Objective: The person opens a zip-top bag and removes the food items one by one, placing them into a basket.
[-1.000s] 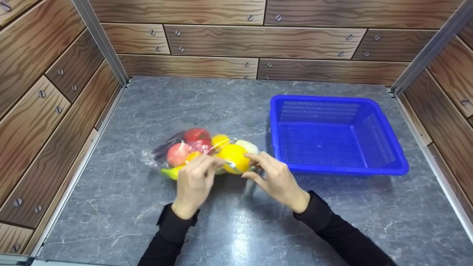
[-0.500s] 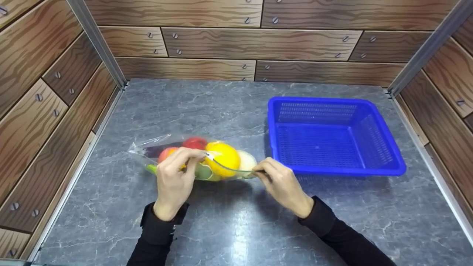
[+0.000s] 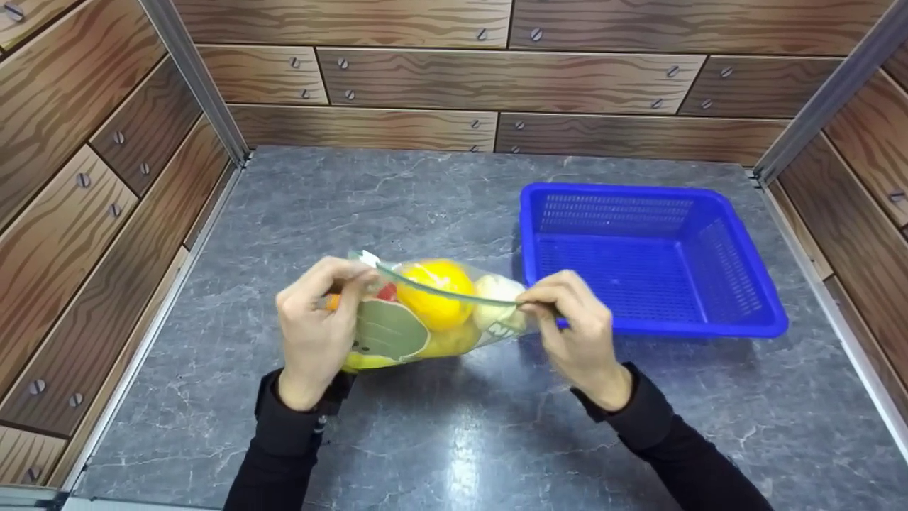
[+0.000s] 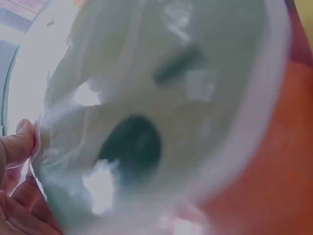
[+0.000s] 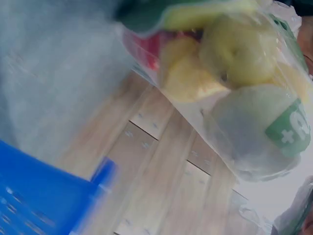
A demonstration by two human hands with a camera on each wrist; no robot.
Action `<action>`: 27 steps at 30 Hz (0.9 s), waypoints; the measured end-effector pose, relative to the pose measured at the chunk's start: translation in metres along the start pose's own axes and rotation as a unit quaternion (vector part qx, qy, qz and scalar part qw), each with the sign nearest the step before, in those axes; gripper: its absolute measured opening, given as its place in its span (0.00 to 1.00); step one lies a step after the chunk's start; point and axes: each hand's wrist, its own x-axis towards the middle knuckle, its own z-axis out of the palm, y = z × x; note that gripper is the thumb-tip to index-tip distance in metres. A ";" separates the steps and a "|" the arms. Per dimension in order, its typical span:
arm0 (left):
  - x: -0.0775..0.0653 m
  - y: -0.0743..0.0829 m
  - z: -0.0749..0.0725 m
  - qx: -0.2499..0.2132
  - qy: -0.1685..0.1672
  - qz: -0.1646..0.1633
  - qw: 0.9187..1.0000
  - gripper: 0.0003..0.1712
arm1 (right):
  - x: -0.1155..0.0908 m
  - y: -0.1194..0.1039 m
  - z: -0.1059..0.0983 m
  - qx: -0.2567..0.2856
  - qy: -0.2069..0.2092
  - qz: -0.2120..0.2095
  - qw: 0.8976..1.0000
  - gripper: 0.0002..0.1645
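Head view: the blue basket (image 3: pixel 656 329) is seen at the right of the frame; the plastic bag (image 3: pixel 397 333) is held near the centre, outside it. The bag appears already filled, but whether its seal (image 3: pixel 447 293) is fully closed cannot be told; placing into the basket is not done. By the left hand (image 3: pixel 316 323), centre left, and the right hand (image 3: pixel 578 333), right of centre, both reached in from the lower edge, the bag's top is pinched between thumbs and fingers, the seal stretched between. The white slider (image 3: pixel 367 259) is seen beside the left fingers.
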 end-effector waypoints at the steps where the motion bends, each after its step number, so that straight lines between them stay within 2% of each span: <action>1: 0.003 0.000 -0.001 0.000 -0.001 -0.001 1.000 0.03 | 0.005 -0.001 -0.001 -0.002 0.005 -0.001 1.000 0.11; 9: 0.015 0.000 -0.001 -0.018 -0.023 -0.044 0.999 0.04 | 0.034 -0.002 -0.015 -0.015 0.009 0.034 0.999 0.03; 16: 0.017 0.008 0.003 -0.055 -0.019 -0.079 0.995 0.05 | 0.035 0.007 -0.020 -0.043 -0.032 0.075 0.996 0.08; 20: 0.016 0.011 0.007 -0.065 -0.022 -0.095 0.993 0.05 | 0.031 0.009 -0.020 -0.039 -0.048 0.090 0.994 0.10; 24: 0.014 0.013 0.010 -0.066 -0.017 -0.102 0.993 0.06 | 0.032 0.000 -0.014 -0.029 -0.048 0.077 0.996 0.10; 27: 0.013 0.015 0.014 -0.073 -0.016 -0.104 0.992 0.06 | 0.036 -0.011 -0.002 -0.025 -0.044 0.040 0.998 0.10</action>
